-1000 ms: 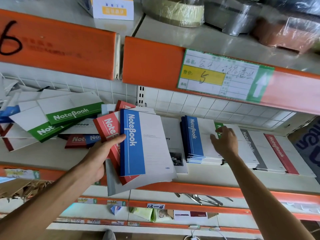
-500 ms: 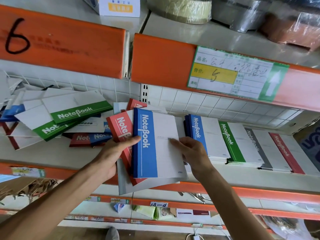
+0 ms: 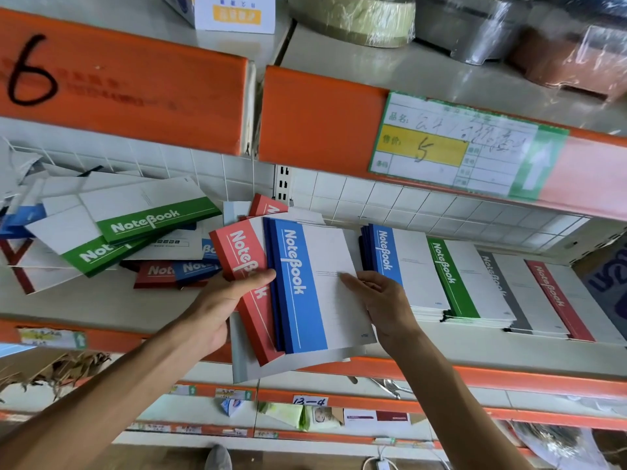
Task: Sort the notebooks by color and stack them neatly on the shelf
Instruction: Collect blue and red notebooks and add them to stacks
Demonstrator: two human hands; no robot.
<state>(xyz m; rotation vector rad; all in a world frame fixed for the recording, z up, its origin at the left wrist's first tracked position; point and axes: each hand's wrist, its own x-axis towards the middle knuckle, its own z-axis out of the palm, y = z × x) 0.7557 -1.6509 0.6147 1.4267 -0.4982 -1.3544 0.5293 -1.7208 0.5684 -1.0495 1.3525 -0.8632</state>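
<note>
My left hand (image 3: 220, 300) grips a fanned bundle of notebooks over the shelf's front edge, thumb across a red-spined notebook (image 3: 242, 266). On top of the bundle lies a blue-spined notebook (image 3: 305, 290). My right hand (image 3: 380, 300) pinches that blue notebook at its right edge, thumb on the white cover. To the right on the shelf (image 3: 441, 347) lie neat stacks: blue (image 3: 400, 266), green (image 3: 454, 276), grey (image 3: 509, 290) and red (image 3: 559, 300). A loose heap of green, red and blue notebooks (image 3: 135, 232) sprawls on the left.
An orange shelf beam with a price label (image 3: 451, 147) hangs low overhead. Wrapped goods (image 3: 353, 18) stand on the upper shelf. Below, lower shelves hold small packets (image 3: 305, 415) and metal tools (image 3: 390, 386). A white wire grid backs the shelf.
My right hand left the blue stack on the shelf, came back left and took hold of the top blue notebook in the bundle. The left hand kept its hold.
</note>
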